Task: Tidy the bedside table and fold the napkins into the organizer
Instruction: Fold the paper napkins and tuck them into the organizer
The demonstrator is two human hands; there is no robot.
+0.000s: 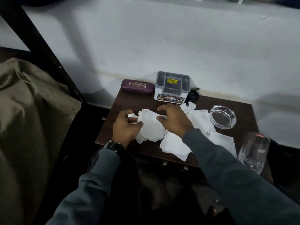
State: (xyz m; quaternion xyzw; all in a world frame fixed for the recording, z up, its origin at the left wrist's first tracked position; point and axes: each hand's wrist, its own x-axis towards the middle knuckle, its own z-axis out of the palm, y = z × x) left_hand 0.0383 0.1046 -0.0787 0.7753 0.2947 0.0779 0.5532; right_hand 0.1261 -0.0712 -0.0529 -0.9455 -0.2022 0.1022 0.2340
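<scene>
Folding: left hand [125,127] & right hand [172,119] pinch white paper napkin [151,127]; next: crease, tuck into grey plastic organizer [172,86], dark wooden table [128,101] back edge.

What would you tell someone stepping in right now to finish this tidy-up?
Left hand and right hand: both hold one napkin on the bedside table, apparently mid-fold.
Organizer at the back edge: no napkins visible in it.
Loose napkins lie unfolded to the right, near the ashtray and glass.
Spectacle case sits left of the organizer.
Left to do: finish this fold, fold the rest, put them all in the organizer.
</scene>
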